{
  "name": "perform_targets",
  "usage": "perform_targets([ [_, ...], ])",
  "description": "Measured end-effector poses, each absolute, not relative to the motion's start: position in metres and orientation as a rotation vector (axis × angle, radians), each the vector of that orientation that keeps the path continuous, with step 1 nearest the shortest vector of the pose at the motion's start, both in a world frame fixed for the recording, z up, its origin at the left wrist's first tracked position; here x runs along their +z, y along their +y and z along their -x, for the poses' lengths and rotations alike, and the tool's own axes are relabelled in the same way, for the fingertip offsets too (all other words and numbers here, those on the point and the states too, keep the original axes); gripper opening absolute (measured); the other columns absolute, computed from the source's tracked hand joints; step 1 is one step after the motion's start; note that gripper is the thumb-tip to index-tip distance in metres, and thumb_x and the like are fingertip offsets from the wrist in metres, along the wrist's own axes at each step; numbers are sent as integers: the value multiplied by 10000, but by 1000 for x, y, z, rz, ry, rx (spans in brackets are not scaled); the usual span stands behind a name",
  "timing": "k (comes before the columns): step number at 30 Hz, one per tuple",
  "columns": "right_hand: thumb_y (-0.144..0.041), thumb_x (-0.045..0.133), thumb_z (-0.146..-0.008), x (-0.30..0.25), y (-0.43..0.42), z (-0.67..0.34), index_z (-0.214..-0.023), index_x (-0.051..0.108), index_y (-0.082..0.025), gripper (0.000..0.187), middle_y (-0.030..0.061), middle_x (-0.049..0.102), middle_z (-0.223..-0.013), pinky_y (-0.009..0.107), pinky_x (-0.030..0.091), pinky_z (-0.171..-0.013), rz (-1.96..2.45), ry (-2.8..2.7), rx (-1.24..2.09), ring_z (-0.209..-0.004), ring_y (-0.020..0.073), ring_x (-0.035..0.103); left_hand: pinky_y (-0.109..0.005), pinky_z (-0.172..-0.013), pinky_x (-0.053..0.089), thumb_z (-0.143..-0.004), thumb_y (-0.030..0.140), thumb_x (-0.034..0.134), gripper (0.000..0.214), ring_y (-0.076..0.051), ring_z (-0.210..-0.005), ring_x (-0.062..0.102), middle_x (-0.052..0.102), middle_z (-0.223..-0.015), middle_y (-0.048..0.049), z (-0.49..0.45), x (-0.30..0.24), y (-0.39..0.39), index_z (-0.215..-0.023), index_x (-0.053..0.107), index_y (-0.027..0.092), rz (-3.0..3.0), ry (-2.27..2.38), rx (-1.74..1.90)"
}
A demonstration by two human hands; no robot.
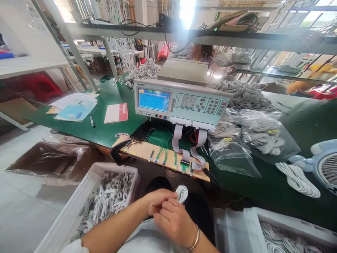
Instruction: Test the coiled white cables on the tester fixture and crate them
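Note:
A small coiled bundle of white cable [182,194] sticks up from between my two hands, above my lap. My left hand [161,200] is closed, its fingertips pinching the side of the coil. Pressed against it, my right hand [172,218] has its fingers curled round the lower end of the bundle, which they hide. Just beyond my hands, a wooden board [142,150] with small connectors and green wires runs along the table edge. Grey ribbon cables [178,138] link it to a tester [181,102] with a lit blue screen.
At my left stands a white bin [65,214] full of coiled cables; another bin [252,225] with cables is at lower right. Bagged cables [263,137], a loose coil [298,179] and a fan [326,161] lie on the green table. A person [202,52] sits behind the tester.

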State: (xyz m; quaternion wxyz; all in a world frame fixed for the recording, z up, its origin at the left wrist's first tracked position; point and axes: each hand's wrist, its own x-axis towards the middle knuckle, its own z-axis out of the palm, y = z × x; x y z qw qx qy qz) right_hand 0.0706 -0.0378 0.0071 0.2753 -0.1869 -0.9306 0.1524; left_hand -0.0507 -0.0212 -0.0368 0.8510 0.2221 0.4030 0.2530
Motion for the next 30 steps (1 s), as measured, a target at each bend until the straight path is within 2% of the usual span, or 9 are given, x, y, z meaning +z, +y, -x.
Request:
perform_targets([
  [3, -198, 440, -802, -2, -30, -89, -818, 593, -196, 154, 48, 612, -727, 335, 403, -705, 850, -2250, 615, -731, 179, 535, -201, -537, 372, -633, 321, 603, 210, -100, -560, 513, 575, -615, -4, 36, -31, -9, -683, 561, 122, -375, 774, 691],
  [6, -283, 470, -789, -11, -15, -116, -933, 556, -186, 194, 73, 611, -870, 332, 431, -703, 1365, -1680, 854, -790, 197, 553, -221, -558, 396, -682, 379, 536, 292, -111, -581, 543, 608, -708, -42, 33, -27, -6, -840, 549, 133, -369, 762, 693],
  [11, -381, 564, -712, -16, -8, -131, -1025, 528, -158, 386, 87, 627, -916, 271, 461, -546, 1355, -1324, 1430, -763, 211, 581, -201, -497, 372, -695, 510, 463, 418, -97, -506, 510, 587, -636, -37, 25, -17, -11, -834, 563, 128, -469, 820, 617],
  [14, -390, 586, -694, -13, -13, -129, -890, 568, -161, 302, 53, 643, -752, 247, 441, -501, 1362, -1263, 1374, -660, 189, 584, -199, -531, 359, -697, 567, 415, 476, -106, -583, 507, 583, -687, -31, 18, -16, -18, -861, 552, 142, -629, 926, 718],
  [16, -392, 592, -684, -13, -17, -128, -803, 562, -163, 260, 26, 622, -650, 236, 427, -467, 1357, -1224, 1356, -584, 171, 573, -207, -605, 366, -666, 551, 476, 473, -126, -695, 507, 581, -792, -41, 15, -17, -22, -904, 524, 145, -789, 993, 839],
  [19, -360, 595, -681, -14, -21, -127, -799, 546, -160, 237, 21, 609, -627, 240, 430, -463, 1342, -1171, 1391, -556, 164, 563, -218, -677, 359, -540, 366, 679, 506, -152, -776, 490, 566, -857, -33, 12, -17, -29, -955, 482, 154, -1066, 1064, 892],
  [24, -252, 619, -655, -17, -25, -126, -768, 569, -153, 159, 34, 628, -703, 258, 441, -595, 1210, -1204, 1507, -662, 174, 575, -218, -647, 351, -568, 198, 633, 467, -138, -711, 489, 574, -806, -4, 10, -9, -36, -1007, 476, 171, -1302, 1165, 775],
  [27, -232, 630, -635, -20, -25, -127, -744, 557, -148, 156, -3, 589, -596, 211, 391, -471, 1246, -1080, 1493, -517, 125, 525, -213, -620, 350, -552, 207, 645, 344, -124, -667, 475, 561, -735, 9, 9, -3, -35, -866, 513, 165, -1192, 1093, 827],
  [30, -259, 591, -682, -20, -26, -130, -785, 525, -160, 157, -37, 533, -554, 184, 336, -408, 1210, -909, 1525, -442, 87, 462, -244, -635, 376, -600, 361, 608, 317, -138, -670, 510, 562, -724, -2, 10, 3, -32, -831, 492, 177, -781, 870, 808],
])
